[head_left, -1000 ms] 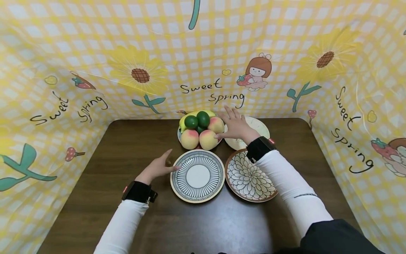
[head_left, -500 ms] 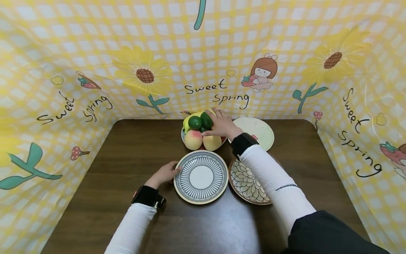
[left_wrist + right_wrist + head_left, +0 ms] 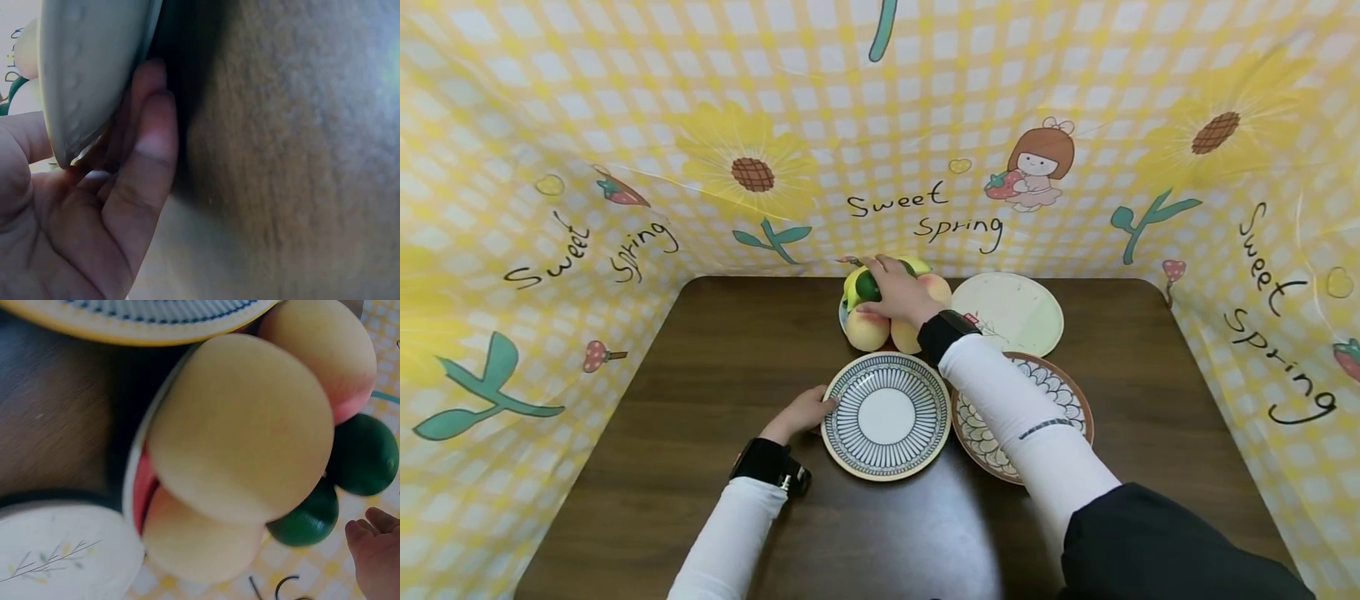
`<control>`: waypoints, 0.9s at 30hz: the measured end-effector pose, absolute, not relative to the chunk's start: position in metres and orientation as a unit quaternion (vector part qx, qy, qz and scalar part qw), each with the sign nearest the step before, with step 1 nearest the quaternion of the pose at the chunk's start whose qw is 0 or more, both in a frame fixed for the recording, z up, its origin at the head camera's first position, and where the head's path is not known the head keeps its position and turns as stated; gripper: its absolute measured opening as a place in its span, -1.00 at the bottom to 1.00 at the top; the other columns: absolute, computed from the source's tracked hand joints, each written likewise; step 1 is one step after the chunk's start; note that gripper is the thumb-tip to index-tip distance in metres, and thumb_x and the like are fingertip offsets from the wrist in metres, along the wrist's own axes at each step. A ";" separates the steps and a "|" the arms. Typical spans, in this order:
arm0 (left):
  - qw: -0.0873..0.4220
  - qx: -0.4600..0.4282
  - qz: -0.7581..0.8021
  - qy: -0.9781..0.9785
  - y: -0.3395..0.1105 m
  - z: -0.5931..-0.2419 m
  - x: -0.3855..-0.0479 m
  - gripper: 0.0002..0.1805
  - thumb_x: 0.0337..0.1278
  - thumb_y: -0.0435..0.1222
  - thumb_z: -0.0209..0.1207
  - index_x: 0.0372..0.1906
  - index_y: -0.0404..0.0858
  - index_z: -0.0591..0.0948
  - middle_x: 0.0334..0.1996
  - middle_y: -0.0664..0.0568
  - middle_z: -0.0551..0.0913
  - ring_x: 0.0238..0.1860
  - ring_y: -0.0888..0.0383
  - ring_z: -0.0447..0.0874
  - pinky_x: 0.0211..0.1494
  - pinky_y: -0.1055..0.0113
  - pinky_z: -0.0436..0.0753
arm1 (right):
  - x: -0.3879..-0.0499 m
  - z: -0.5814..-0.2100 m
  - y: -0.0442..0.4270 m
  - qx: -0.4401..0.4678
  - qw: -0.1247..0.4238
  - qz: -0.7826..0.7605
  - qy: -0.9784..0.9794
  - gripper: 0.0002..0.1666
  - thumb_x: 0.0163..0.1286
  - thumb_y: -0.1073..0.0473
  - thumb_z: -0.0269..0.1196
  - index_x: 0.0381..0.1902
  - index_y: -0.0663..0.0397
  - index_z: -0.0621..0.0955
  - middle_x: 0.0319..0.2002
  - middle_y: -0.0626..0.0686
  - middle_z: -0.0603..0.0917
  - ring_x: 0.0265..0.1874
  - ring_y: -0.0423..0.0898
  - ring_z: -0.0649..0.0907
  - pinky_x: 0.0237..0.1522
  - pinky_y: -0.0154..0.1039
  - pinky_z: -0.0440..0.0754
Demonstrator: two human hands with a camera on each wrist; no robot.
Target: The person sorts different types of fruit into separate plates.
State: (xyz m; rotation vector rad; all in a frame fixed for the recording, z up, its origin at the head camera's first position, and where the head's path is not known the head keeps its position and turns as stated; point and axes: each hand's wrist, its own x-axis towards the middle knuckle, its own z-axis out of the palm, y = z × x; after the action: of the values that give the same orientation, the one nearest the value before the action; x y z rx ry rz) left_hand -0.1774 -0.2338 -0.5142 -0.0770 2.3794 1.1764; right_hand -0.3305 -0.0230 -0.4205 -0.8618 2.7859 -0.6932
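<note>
My left hand point(image 3: 805, 411) grips the left rim of the blue-and-white striped plate point(image 3: 886, 417). In the left wrist view the fingers point(image 3: 147, 150) reach under the pale plate point(image 3: 94, 69), the thumb on its other side. My right hand point(image 3: 898, 290) is spread over a fruit bowl, with a green lime-like fruit point(image 3: 867, 287) showing between thumb and fingers. In the right wrist view its fingertips appear just apart from the green fruit point(image 3: 303, 519). Peaches point(image 3: 867, 330) fill the bowl's front, and yellow bananas point(image 3: 852, 287) lie behind. Much of the bowl is hidden.
A brown-rimmed petal-patterned plate point(image 3: 1067, 400) lies right of the striped plate, partly under the right forearm. Behind it sits a pale cream plate point(image 3: 1018, 312). Yellow checked cloth point(image 3: 820, 125) walls in the dark wooden table point(image 3: 730, 333) at the back and sides.
My right hand has moved left from beside the bowl to over the green fruit. The left hand has closed onto the striped plate's rim. The head view has shifted slightly.
</note>
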 end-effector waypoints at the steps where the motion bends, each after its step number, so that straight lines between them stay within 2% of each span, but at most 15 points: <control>1: 0.244 -0.031 0.434 0.867 -0.233 -0.515 -0.177 -0.62 0.58 -0.31 -0.09 0.19 -0.57 0.44 -0.40 -0.08 0.62 -0.50 0.26 0.59 -0.38 0.35 0.66 | -0.330 -0.421 -0.025 -0.288 0.073 -0.224 0.928 0.04 0.43 -0.18 0.32 0.66 -0.07 0.08 0.63 0.27 0.09 0.63 0.20 0.12 0.59 0.06 0.26; 8: 0.264 -0.036 0.455 0.850 -0.231 -0.520 -0.169 -0.61 0.61 -0.24 -0.10 0.16 -0.50 0.51 -0.46 0.06 0.61 -0.50 0.30 0.55 -0.37 0.44 0.57 | -0.326 -0.430 -0.031 -0.274 0.094 -0.186 0.939 -0.10 0.51 -0.09 0.23 0.65 -0.06 0.13 0.62 0.26 0.16 0.61 0.19 0.20 0.58 0.07 0.29; 13: 0.258 -0.041 0.477 0.839 -0.234 -0.521 -0.165 -0.60 0.62 -0.25 -0.11 0.15 -0.52 0.51 -0.46 0.09 0.60 -0.51 0.33 0.56 -0.36 0.46 0.58 | -0.325 -0.430 -0.035 -0.264 0.086 -0.190 0.942 -0.17 0.52 0.01 0.20 0.63 -0.02 0.16 0.59 0.27 0.20 0.58 0.19 0.26 0.54 0.08 0.35; 27: 0.253 -0.034 0.488 0.835 -0.238 -0.518 -0.169 -0.56 0.63 -0.23 -0.11 0.21 -0.55 0.48 -0.39 0.02 0.67 -0.47 0.34 0.61 -0.31 0.43 0.64 | -0.332 -0.426 -0.042 -0.269 0.074 -0.189 0.941 -0.20 0.54 0.10 0.20 0.61 0.11 0.18 0.56 0.30 0.26 0.54 0.20 0.33 0.56 0.04 0.33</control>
State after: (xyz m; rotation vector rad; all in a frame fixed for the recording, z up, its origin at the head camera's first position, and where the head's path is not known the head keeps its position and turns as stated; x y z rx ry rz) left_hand -0.1692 -0.2383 -0.5177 -0.0932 2.2697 1.3270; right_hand -0.3325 -0.0421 -0.4261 -0.8084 2.8255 -0.5659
